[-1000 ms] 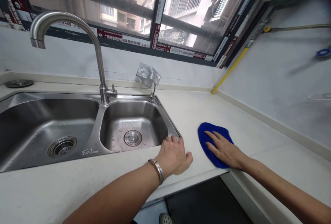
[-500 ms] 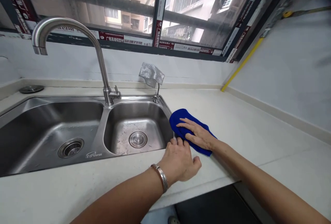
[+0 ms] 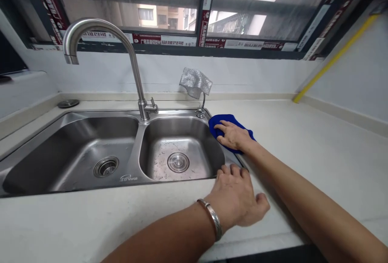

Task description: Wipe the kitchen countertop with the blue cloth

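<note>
A blue cloth (image 3: 226,122) lies bunched over the right rim of the small sink basin (image 3: 178,127) and the counter beside it. On top of it, my right hand (image 3: 233,134) presses down, fingers bent slightly and gripping the fabric against the surface. My left hand (image 3: 236,192), with a silver bracelet at the wrist, rests at the front right corner of the sink. Its fingertips touch the rim, the thumb stands apart, and it holds nothing. Water drops dot the floor of the small basin around its drain (image 3: 178,162).
A larger basin (image 3: 75,141) adjoins on the left. The tall curved faucet (image 3: 135,66) rises between the basins. Behind the right basin stands a small spout (image 3: 202,107) covered with silvery wrap (image 3: 195,81). A round metal lid (image 3: 68,103) lies at the back left. A yellow pipe (image 3: 336,58) runs along the right wall.
My right hand has slid the blue cloth toward the back along the sink's right rim. My left hand still rests by the front corner. The view has shifted left.
</note>
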The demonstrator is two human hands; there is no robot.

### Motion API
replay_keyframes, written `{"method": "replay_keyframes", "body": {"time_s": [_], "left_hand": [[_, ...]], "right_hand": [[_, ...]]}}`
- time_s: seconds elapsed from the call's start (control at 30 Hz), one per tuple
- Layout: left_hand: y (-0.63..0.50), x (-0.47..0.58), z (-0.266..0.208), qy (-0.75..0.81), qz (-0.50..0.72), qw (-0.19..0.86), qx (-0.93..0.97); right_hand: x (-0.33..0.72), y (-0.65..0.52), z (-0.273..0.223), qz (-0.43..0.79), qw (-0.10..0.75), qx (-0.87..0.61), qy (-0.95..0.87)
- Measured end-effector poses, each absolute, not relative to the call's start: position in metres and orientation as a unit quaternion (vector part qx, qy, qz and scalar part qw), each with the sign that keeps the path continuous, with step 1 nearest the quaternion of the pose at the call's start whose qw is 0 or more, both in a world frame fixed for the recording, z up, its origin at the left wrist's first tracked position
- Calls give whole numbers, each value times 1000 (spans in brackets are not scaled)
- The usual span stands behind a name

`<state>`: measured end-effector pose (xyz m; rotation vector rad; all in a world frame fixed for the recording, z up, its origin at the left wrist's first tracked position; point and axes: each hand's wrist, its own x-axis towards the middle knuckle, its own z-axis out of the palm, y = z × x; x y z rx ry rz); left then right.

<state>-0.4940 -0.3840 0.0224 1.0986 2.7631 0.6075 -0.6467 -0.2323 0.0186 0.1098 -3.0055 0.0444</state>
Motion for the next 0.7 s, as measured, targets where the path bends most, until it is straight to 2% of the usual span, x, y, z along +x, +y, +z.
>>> {"method": "replay_keyframes", "body": {"time_s": [0.2, 0.37, 0.7], "left_hand": [[-380, -495, 14, 911, 195, 37, 362], [-380, -496, 18, 909, 182, 63, 369], [-382, -497, 19, 902, 205, 99, 366]], "right_hand": [[-683, -238, 15, -15, 71, 12, -997], [-694, -246, 18, -55, 78, 0, -995], [-654, -267, 20, -197, 70, 7, -978]]}}
